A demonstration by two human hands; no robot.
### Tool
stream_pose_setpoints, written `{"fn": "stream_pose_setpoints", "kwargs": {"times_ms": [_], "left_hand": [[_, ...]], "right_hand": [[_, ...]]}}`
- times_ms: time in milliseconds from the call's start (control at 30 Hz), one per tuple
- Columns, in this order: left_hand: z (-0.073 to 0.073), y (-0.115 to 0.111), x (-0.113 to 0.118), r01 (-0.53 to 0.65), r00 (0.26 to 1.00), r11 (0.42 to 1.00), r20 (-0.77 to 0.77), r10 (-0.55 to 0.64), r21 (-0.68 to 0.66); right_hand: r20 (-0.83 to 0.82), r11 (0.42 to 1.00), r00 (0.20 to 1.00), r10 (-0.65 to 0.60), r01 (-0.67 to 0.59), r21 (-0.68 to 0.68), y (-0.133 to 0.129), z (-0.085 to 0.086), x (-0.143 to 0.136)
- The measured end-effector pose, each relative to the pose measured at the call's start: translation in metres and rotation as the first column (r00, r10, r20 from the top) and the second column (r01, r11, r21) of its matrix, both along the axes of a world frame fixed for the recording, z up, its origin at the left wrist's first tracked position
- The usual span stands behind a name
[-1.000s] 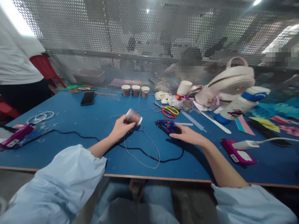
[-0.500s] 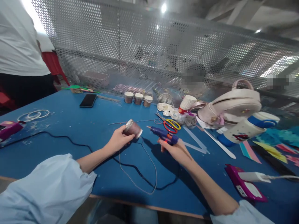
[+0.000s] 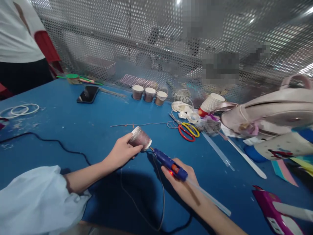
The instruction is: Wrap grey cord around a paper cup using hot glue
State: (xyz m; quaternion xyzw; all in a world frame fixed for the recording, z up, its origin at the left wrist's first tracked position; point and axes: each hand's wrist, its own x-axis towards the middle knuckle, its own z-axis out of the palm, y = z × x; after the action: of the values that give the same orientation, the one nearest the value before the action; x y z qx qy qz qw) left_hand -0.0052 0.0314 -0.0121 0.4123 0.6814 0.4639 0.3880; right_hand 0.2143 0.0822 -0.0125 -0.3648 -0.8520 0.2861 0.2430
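Note:
A small paper cup (image 3: 140, 138) wrapped in greyish-brown cord lies tilted in my left hand (image 3: 121, 149), whose fingers close round it. My right hand (image 3: 182, 178) grips a blue glue gun (image 3: 168, 162), with a red light glowing on it and a clear glue stick (image 3: 212, 199) running out of its back. The gun's nozzle is at the cup's white edge; whether they touch I cannot tell. From the cup a loose grey cord (image 3: 163, 195) loops down over the blue table (image 3: 102, 114).
Three wrapped cups (image 3: 149, 95) stand at the back by the mesh panel. Scissors (image 3: 187, 130), grey yarn (image 3: 211, 126), stacked paper cups (image 3: 212, 102), a bag (image 3: 269, 109) and a bottle (image 3: 276, 147) lie right. A phone (image 3: 88, 94) lies left; a person in white stands beyond.
My right hand has brought the glue gun left to the edge of the cup. My left hand still holds the cup at a similar tilt. The view has shifted and tipped down.

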Motion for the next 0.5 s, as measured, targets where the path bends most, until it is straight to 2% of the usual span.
{"fn": "stream_pose_setpoints", "kwargs": {"times_ms": [267, 500], "left_hand": [[-0.0005, -0.0005, 0.0028, -0.027, 0.999, 0.998, 0.027, 0.028, -0.056], [0.0002, 0.0, 0.0006, -0.032, 0.999, 0.998, 0.038, 0.034, -0.052]], "right_hand": [[0.044, 0.999, 0.999, 0.002, -0.004, 0.034, -0.0018, 0.0027, -0.001], [0.055, 0.991, 0.994, 0.094, -0.098, 0.089, -0.0064, 0.0013, 0.0]]}}
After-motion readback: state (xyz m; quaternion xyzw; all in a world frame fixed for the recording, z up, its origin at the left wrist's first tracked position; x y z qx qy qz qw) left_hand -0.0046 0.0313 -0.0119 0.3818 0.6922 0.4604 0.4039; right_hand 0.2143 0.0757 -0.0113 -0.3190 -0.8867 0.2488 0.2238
